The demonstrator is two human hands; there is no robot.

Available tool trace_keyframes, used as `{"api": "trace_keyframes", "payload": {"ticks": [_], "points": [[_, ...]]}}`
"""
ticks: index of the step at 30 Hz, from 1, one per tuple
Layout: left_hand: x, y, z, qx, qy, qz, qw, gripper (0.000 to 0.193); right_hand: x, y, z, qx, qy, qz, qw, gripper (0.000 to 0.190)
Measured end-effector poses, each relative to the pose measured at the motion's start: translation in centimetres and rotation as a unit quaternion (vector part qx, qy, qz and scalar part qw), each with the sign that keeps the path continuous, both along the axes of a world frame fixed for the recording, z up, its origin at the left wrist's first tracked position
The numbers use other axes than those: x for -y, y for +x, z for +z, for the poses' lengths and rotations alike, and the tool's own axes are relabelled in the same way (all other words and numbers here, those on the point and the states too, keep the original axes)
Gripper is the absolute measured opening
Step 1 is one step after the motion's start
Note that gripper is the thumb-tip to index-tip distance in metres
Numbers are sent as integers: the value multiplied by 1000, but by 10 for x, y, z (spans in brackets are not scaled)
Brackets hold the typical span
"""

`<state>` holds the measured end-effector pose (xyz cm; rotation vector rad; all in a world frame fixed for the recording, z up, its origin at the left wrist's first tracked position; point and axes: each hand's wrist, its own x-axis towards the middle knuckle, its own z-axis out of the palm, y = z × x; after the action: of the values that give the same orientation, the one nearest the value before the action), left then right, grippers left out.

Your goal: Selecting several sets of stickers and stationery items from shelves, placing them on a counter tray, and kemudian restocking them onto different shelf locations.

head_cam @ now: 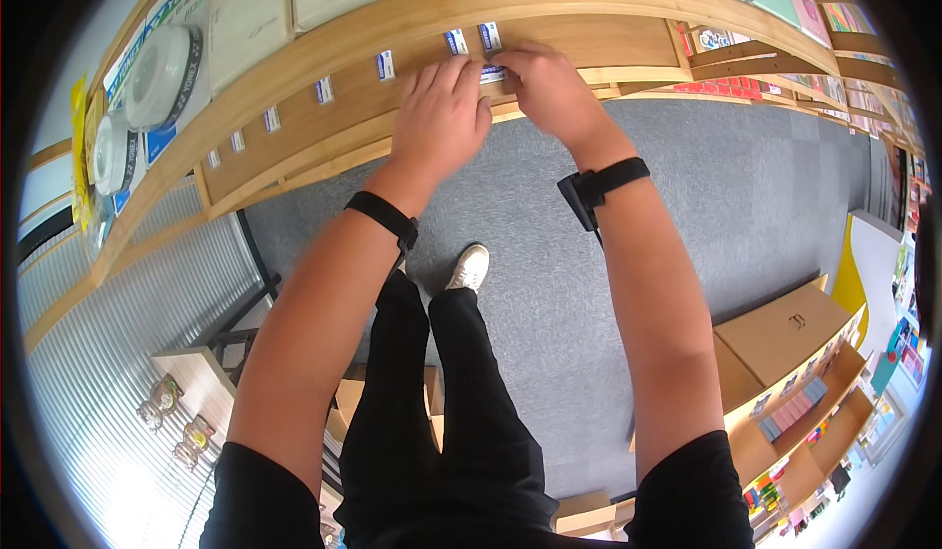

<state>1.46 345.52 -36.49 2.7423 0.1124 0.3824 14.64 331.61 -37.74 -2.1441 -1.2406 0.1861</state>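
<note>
A wooden shelf board (pixel 331 126) carries a spaced row of small white-and-blue boxed erasers, among them one at the middle (pixel 385 65) and one at the right (pixel 489 37). My left hand (pixel 445 104) reaches over the board's front edge, fingertips just below another eraser (pixel 456 42). My right hand (pixel 541 85) has its thumb and bent fingers at the end of an eraser lying crosswise (pixel 492 73). That eraser sits between the two hands; whether either hand grips it is hard to tell. Both wrists wear black straps.
Above, an upper shelf (pixel 441 4) holds flat packs and white tape rolls (pixel 163 71). Grey carpet (pixel 544 254) lies below, with my shoe (pixel 469 267) on it. A wooden display unit (pixel 784 321) with goods stands at right, cardboard boxes (pixel 585 514) lie at the bottom.
</note>
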Motion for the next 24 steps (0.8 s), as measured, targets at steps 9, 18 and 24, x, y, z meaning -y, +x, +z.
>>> {"api": "trace_keyframes", "payload": {"ticks": [9,18,24], "points": [[1,3,-8,29,24,32,999,38,11,2,3,96,-53,-22,994,38],[11,-12,-15,27,-11,-3,1000,44,-13,2,11,199,-32,-7,980,35],[25,-6,-13,-2,31,-34,999,49,-3,7,-1,217,-117,-26,969,35]]}}
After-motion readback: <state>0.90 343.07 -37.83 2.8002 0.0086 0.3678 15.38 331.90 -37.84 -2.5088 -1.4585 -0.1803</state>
